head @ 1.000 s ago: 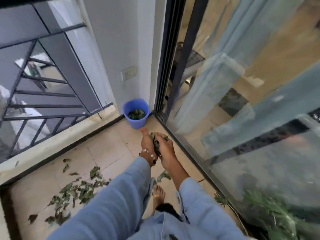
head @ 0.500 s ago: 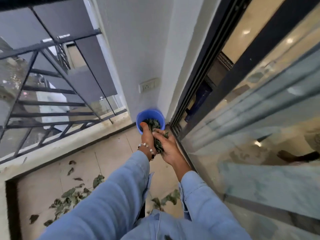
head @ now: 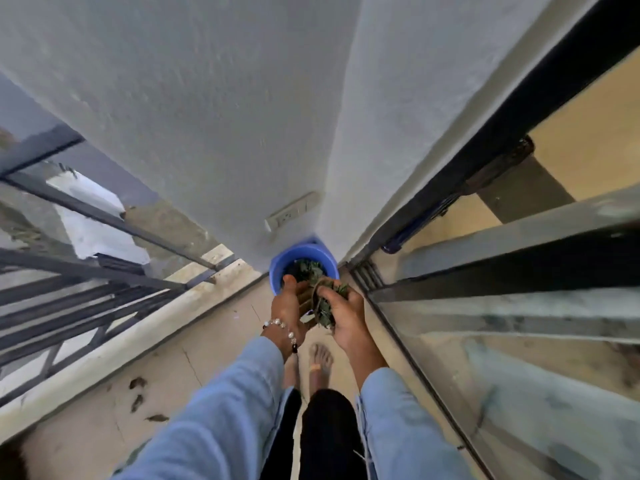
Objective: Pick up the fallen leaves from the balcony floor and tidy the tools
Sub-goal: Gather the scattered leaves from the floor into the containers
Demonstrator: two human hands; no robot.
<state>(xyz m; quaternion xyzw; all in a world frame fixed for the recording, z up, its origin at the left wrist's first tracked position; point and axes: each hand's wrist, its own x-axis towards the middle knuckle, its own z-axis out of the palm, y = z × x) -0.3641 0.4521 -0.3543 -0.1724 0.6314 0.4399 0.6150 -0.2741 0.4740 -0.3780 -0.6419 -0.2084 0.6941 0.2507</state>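
Left hand: the left hand (head: 291,303) reaches forward over the near rim of the bucket (head: 277,271), palm turned inward, fingers cupped against the leaves (head: 322,306); a beaded bracelet (head: 282,327) circles the wrist.
Right hand: the right hand (head: 343,315) faces it, fingers curled round the same bundle, so both hands grip the leaves between them.
Leaves: the clump sits pressed between the palms, just over the near edge of the bucket, with more green leaves (head: 306,266) already lying inside.
Bucket: blue, standing in the corner where the wall (head: 207,116) meets the sliding door (head: 485,271).
Floor: a few dry leaves (head: 138,396) lie on the tiles by the railing (head: 86,271).
Hard to see: the left fingertips are hidden behind the bundle; both sleeves are cut off by the bottom edge; a stem possibly runs through the clump, but blur makes it uncertain.
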